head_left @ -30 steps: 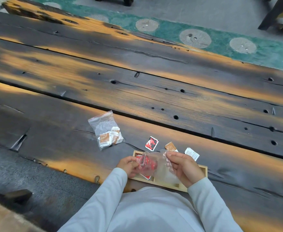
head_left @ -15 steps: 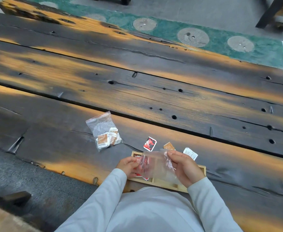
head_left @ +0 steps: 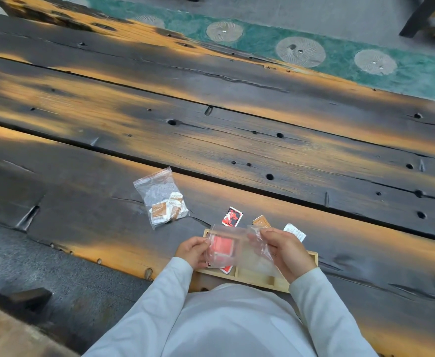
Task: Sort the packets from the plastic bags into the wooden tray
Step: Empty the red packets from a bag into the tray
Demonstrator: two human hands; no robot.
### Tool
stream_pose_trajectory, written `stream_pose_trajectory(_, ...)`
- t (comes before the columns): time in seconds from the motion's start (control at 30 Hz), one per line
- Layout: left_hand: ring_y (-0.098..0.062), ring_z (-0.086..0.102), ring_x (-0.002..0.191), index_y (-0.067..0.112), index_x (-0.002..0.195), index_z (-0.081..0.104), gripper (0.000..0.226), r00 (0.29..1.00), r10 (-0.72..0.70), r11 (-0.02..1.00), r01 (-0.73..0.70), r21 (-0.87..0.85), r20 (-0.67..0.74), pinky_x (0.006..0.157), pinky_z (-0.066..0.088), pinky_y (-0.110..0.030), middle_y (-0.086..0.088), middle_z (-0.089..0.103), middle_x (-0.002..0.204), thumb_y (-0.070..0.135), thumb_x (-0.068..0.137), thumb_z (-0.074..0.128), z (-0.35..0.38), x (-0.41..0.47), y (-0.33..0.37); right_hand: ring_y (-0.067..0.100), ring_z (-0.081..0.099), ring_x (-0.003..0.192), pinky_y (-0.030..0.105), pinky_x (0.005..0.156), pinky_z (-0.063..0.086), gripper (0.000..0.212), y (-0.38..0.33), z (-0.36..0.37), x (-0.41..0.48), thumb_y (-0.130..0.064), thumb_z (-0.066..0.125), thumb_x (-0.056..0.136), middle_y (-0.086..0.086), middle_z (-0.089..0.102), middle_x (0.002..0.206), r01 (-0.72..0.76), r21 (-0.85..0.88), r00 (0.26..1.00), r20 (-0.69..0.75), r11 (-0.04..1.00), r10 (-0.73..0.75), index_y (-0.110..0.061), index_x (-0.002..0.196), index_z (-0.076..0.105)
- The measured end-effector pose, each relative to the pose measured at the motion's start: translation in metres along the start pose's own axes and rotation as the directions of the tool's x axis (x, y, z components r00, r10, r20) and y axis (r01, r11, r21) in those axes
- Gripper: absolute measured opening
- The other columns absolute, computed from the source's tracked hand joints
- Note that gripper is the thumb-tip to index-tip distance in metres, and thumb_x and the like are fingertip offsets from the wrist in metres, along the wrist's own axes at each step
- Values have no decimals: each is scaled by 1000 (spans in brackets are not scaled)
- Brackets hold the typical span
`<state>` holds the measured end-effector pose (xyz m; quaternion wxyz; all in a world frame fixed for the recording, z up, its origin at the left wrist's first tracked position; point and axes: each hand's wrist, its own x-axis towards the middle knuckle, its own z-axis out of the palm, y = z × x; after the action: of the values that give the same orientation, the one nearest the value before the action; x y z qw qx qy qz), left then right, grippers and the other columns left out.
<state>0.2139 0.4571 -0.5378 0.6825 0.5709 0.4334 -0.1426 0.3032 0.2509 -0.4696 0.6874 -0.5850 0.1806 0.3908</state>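
Gripping plastic bag [head_left: 233,247] edges, two-handed.

A broad table [head_left: 237,140] of heavy planks fills most of the view, its wood charred dark grey with streaks of bare orange-yellow running along the grain. Long black gaps separate the planks, and small round holes [head_left: 269,176] and short cracks dot the surface. Beyond the far edge lies a green floor strip [head_left: 340,57] set with pale round discs [head_left: 300,51], and grey floor [head_left: 314,14] past it. At the far right stand dark furniture legs [head_left: 417,19]. At the near left, grey textured ground [head_left: 56,274] shows beside the table, with a dark block [head_left: 29,297] on it.
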Motion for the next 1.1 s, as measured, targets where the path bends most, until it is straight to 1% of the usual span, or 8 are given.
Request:
stream_pose_trajectory(0.13, -17, 58, 58, 15, 82, 61, 15, 998, 31, 1000, -31, 1, -57, 45, 45, -19, -5, 62, 73, 10, 95, 57, 1, 1, -3, 27, 32, 88, 31, 68, 32, 52, 6, -7, 5, -28, 73, 72, 15, 41, 101, 18, 10, 1000, 9, 1000, -18, 13, 103, 64)
stream_pose_trajectory(0.27, -14, 56, 51, 15, 84, 62, 13, 995, 62, 998, -63, -9, -77, 39, 43, -17, -6, 64, 77, 9, 95, 58, 3, 1, 3, 26, 35, 77, 30, 64, 33, 53, 5, -13, 6, -32, 86, 60, 16, 40, 97, 15, 1, 1000, 2, 1000, -15, -5, 102, 68)
stream_pose_trajectory(0.4, -16, 59, 57, 11, 100, 62, 9, 996, 82, 997, -82, -12, -26, 43, 46, -18, -9, 66, 84, 8, 92, 61, 7, 0, 14, 27, 72, 78, 31, 75, 58, 28, -2, -15, 6, -10, 53, 94, 20, 74, 90, 26, 111, 999, 18, 993, -28, 7, 106, 71)
stream_pose_trajectory(0.6, -23, 64, 106, 23, 106, 65, 24, 994, 75, 990, -64, -128, 76, 78, 58, -38, -7, 66, 115, 29, 84, 73, 9, 3, 37, 33, 77, 87, 38, 70, 66, 22, -22, -25, 6, -10, 46, 99, 26, 74, 104, -3, 323, 1000, 18, 946, -2, 2, 103, 64)
stream_pose_trajectory(0.77, -35, 62, 118, 25, 130, 58, 79, 935, 108, 961, -11, -276, 339, 104, 45, -54, -14, 66, 126, 33, 58, 90, 9, 9, 56, 21, 70, 81, 36, 66, 62, 20, -34, -26, 7, -9, 48, 101, 9, 71, 86, 86, 221, 992, -108, 972, -63, -6, 96, 67)
stream_pose_trajectory(0.9, -33, 73, 94, 16, 127, 58, 63, 968, 170, 979, -145, -143, 183, 85, 58, -45, -19, 74, 106, 0, 71, 81, 11, 12, 73, 14, 56, 63, 25, 65, 60, 12, -34, -32, 12, -10, 56, 100, 5, 54, 70, 200, 18, 945, -267, 980, -188, -10, 89, 62)
stream_pose_trajectory(1.0, -13, 75, 68, 11, 116, 63, 43, 964, 255, 963, -245, -114, 76, 58, 58, -23, -14, 74, 93, -3, 76, 75, 11, 15, 88, 15, 62, 70, 24, 72, 58, 10, -30, -37, 10, -13, 60, 98, 5, 65, 78, 256, -90, 912, -309, 963, -271, -6, 96, 67)
stream_pose_trajectory(1.1, -9, 73, 64, 9, 110, 65, 33, 953, 297, 951, -290, -111, 56, 54, 55, -17, -13, 73, 95, -1, 79, 73, 12, 15, 103, 11, 72, 70, 22, 70, 56, 12, -25, -38, 7, -13, 62, 97, 2, 77, 79, 272, -155, 889, -337, 950, -310, -5, 96, 71)
